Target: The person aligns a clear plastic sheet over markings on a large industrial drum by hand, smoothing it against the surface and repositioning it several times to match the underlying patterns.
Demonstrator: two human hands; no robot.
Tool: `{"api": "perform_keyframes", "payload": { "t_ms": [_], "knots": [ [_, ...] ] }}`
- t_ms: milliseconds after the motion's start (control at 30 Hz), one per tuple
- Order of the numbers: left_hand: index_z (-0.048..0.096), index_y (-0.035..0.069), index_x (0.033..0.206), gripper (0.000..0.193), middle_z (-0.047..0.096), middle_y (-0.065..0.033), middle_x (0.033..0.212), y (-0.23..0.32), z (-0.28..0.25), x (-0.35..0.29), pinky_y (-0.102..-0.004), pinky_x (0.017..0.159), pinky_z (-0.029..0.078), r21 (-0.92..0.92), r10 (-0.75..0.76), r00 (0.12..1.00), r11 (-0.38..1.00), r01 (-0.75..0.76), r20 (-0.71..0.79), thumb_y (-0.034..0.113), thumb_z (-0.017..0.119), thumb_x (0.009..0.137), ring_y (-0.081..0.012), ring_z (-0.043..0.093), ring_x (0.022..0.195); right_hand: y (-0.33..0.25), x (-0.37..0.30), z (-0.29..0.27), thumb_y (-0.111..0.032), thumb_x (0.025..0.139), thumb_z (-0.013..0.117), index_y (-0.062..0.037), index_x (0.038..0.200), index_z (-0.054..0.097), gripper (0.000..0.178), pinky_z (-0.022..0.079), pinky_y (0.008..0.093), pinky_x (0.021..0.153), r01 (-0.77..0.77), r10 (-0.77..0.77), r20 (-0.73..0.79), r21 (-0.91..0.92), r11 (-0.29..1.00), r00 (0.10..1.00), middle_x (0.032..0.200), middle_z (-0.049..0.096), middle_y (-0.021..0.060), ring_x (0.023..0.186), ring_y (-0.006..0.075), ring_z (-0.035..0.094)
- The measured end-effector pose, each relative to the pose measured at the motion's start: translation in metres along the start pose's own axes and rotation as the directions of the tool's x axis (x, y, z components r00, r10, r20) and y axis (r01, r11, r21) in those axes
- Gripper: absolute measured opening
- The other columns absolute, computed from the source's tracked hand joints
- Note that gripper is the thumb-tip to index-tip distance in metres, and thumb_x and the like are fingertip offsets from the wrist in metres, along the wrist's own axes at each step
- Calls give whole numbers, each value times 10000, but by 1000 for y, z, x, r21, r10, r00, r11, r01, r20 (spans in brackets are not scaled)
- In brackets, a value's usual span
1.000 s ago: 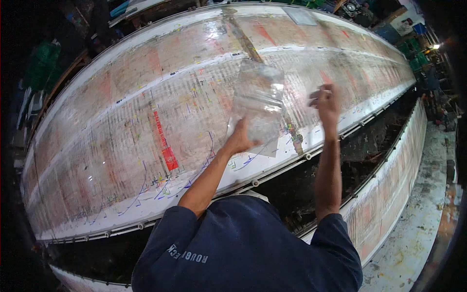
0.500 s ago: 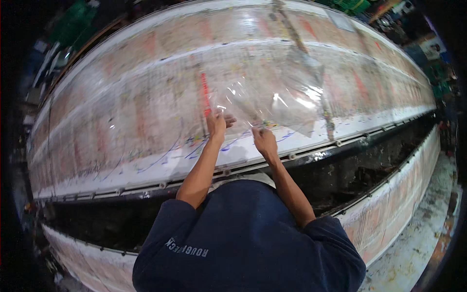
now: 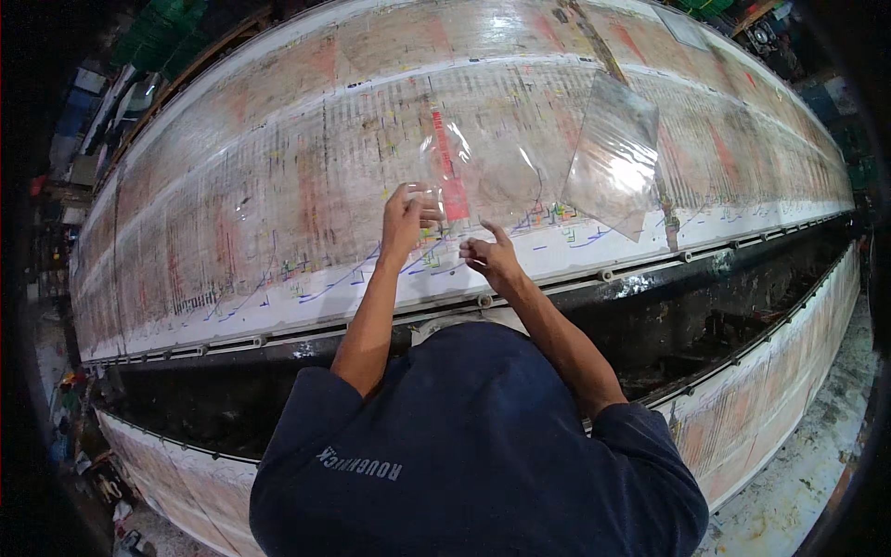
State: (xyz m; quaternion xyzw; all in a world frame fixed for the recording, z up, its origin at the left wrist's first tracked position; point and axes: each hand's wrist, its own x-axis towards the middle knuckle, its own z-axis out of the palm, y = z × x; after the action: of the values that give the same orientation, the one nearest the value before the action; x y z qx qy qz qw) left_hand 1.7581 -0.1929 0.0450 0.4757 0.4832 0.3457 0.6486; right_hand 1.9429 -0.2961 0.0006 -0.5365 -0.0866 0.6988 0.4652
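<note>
A clear plastic film (image 3: 501, 172), perhaps a bag, lies on the stained white table before me, its outline hard to follow. A red strip with print (image 3: 450, 167) runs up its left part. My left hand (image 3: 408, 218) is at the film's lower left, fingers apart and pointing toward the strip; whether they touch it I cannot tell. Just below and right of the strip, my right hand (image 3: 492, 255) has its index finger stretched out and the other fingers bent, with no film visibly gripped. Further right rests a clear, shiny pile of plastic sheets (image 3: 613, 158).
The long table (image 3: 251, 195) carries many coloured ink marks. Along its near edge runs a rail with bolts (image 3: 603, 276), then a dark trough (image 3: 691, 334). Another clear sheet (image 3: 682, 30) lies at the far right, and green bundles (image 3: 167, 32) stand at the far left.
The film, earlier lifted and pinched by my right hand, now lies on the table. Its red strip sits further right of my left hand. My right hand has loosened, and the view has shifted.
</note>
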Motion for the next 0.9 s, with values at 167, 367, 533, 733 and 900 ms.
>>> {"api": "perform_keyframes", "payload": {
  "t_ms": [167, 367, 533, 733, 900],
  "knots": [
    [523, 30, 1214, 221, 719, -162, 987, -7, -28, -39, -276, 668, 547, -51, 109, 931, 990, -135, -348, 89, 491, 1002, -210, 728, 821, -1, 20, 49, -37, 913, 580, -100, 1483, 309, 634, 547, 338, 679, 216, -193, 136, -176, 961, 972, 874, 670, 94, 727, 173, 674],
    [563, 18, 1121, 201, 727, -153, 957, -94, -82, -48, -267, 593, 524, -239, -262, 851, 957, 167, -456, 111, 584, 945, -202, 730, 806, 18, 84, 12, -139, 906, 616, 2, 952, 683, 163, 535, 361, 601, 333, -504, 25, -780, 530, 863, 729, 690, 155, 652, 228, 689],
    [600, -29, 1006, 158, 733, -147, 823, -100, -80, -11, -286, 592, 538, 77, -274, 897, 945, 318, -348, 101, 605, 916, -183, 730, 762, -41, 104, -12, -190, 867, 613, -3, 874, 695, 203, 537, 445, 673, 184, -324, 41, -887, 424, 945, 748, 698, 188, 714, 342, 702],
    [721, -23, 879, 205, 741, -143, 786, -96, -62, 33, -340, 670, 548, 520, -20, 954, 835, 181, -299, 176, 680, 849, -228, 724, 723, -128, 100, -8, -226, 849, 636, -37, 864, 724, 210, 541, 392, 673, 374, -480, 181, -861, 344, 858, 767, 719, 146, 725, 292, 713],
    [757, 34, 849, 270, 732, -153, 798, -78, -40, 41, -386, 686, 541, 729, -63, 977, 657, 193, -202, 298, 762, 794, -303, 715, 743, -120, 106, -78, -282, 772, 698, -132, 901, 787, 217, 550, 432, 768, 80, -364, 8, -980, 181, 931, 858, 741, 139, 836, 331, 716]
  ]
}}
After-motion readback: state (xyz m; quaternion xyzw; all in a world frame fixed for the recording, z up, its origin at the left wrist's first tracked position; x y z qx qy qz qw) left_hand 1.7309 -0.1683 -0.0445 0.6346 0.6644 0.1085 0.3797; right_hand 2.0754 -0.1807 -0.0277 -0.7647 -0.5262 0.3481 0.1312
